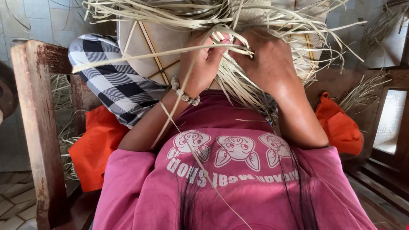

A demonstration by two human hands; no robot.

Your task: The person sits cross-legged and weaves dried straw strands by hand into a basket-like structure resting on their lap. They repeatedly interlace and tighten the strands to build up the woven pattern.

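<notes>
Person seated in a wooden chair point(35, 134), pink shirt point(234, 186), weaving pale dried-leaf strips point(219, 14) on the lap. Left hand point(205, 60) sits just left of centre, fingers curled tight around a few strips, pinching them; a bead bracelet point(183, 94) on that wrist. Right hand point(268, 58) is just beside it, touching or nearly so, fingers bent down into the strips and gripping them, fingertips mostly hidden by the hand's back. The half-woven piece point(250, 11) lies at the far side of the hands, over the knees, loose strip ends fanning out left and right. One long strip point(202, 167) trails near, down across the shirt. Black-and-white checked cloth point(115, 82) to the left, orange cloth point(99, 148) under it, another orange bundle point(341, 126) at right.
</notes>
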